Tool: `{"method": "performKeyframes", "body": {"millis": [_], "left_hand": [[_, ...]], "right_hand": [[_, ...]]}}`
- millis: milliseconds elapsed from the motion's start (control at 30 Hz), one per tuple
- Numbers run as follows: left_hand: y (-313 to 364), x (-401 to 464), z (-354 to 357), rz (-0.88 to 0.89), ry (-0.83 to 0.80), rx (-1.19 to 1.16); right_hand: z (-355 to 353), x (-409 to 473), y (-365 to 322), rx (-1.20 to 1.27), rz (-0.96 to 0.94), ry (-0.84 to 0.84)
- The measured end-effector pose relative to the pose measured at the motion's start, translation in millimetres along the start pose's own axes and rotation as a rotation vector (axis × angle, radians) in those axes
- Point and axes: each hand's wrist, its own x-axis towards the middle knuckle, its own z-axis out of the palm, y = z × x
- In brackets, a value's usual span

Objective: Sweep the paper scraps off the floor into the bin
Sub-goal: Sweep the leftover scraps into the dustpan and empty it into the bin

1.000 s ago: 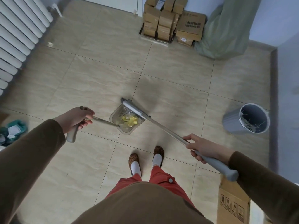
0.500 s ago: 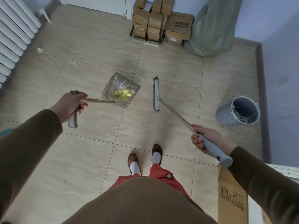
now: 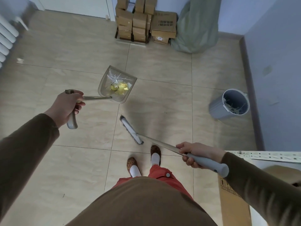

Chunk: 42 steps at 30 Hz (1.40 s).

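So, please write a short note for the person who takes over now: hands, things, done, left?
Left hand grips the dustpan handle; the pan holds yellow and white paper scraps.
Right hand grips the broom handle; its head is low near the feet.
Bin stands at the right, by the wall, with some scraps inside.
Done: scraps gathered into the pan.
Left: carry the pan to the bin and tip it. One small scrap may remain far left.

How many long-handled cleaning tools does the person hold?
2: the dustpan, with paper scraps, in the left hand; the broom in the right hand. None seems hidden.
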Motion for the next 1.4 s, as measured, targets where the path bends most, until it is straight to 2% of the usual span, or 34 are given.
{"method": "performKeyframes", "body": {"millis": [200, 367, 633, 933, 1167, 1333, 1400], "left_hand": [[15, 10, 22, -0.003, -0.058, 0.020], [34, 19, 53, -0.015, -0.092, 0.047], [66, 37, 112, -0.035, -0.118, 0.142], [108, 54, 209, -0.107, -0.102, 0.241], [139, 58, 286, -0.088, -0.179, 0.407], [155, 68, 331, -0.092, -0.249, 0.490], [160, 72, 348, -0.101, -0.268, 0.530]], "right_hand": [[13, 26, -3, -0.018, 0.038, -0.070], [-19, 51, -43, 0.057, 0.065, -0.120], [-168, 59, -123, -0.008, 0.045, 0.072], [-330, 51, -190, 0.014, -0.017, 0.162], [-392, 23, -198, 0.074, -0.042, 0.163], [-442, -19, -177, 0.274, -0.158, 0.125], [-454, -15, -175, 0.253, -0.180, 0.172]]}}
